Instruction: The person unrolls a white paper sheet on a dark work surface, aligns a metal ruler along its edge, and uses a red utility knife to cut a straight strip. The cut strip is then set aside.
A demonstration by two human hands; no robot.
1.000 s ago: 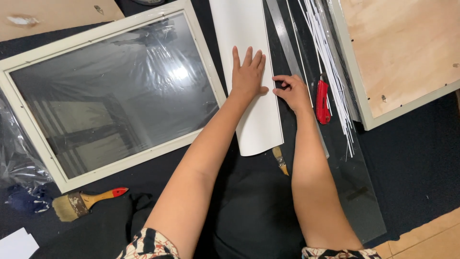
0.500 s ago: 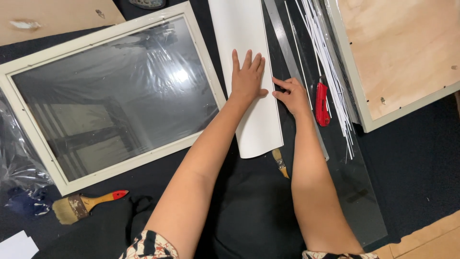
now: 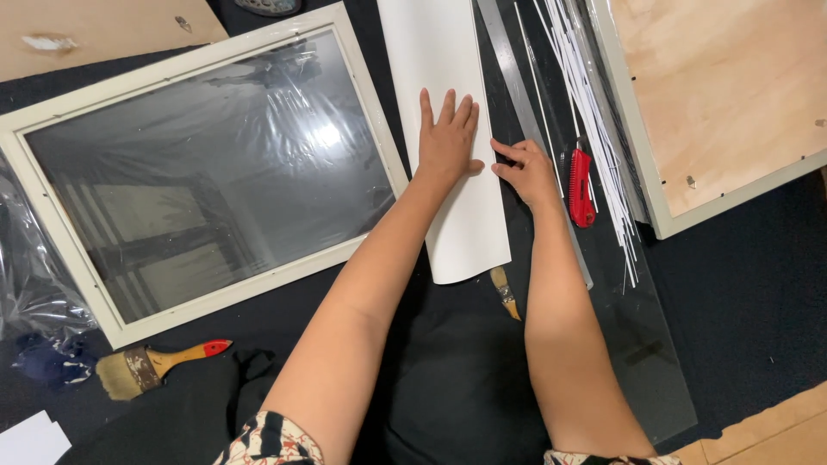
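Observation:
My left hand (image 3: 448, 138) lies flat, fingers spread, on a long white sheet of paper (image 3: 435, 52) that runs up the dark mat. My right hand (image 3: 524, 170) rests just to the right of the sheet's edge, fingers curled and touching that edge, on a strip of glass (image 3: 637, 344). A metal ruler (image 3: 508, 60) lies beside the sheet under my right hand. A red utility knife (image 3: 581, 185) sits just right of my right hand, apart from it.
A cream picture frame (image 3: 207, 172) with glass wrapped in plastic lies at left. A second frame, back side up with a plywood backing (image 3: 715, 86), lies at right, with several thin white strips (image 3: 590, 95) beside it. A paintbrush (image 3: 155, 362) lies at lower left; another brush (image 3: 504, 293) pokes out below the sheet.
My right hand's fingers have uncurled slightly and shifted a little toward the sheet's edge. My left hand stays flat on the paper.

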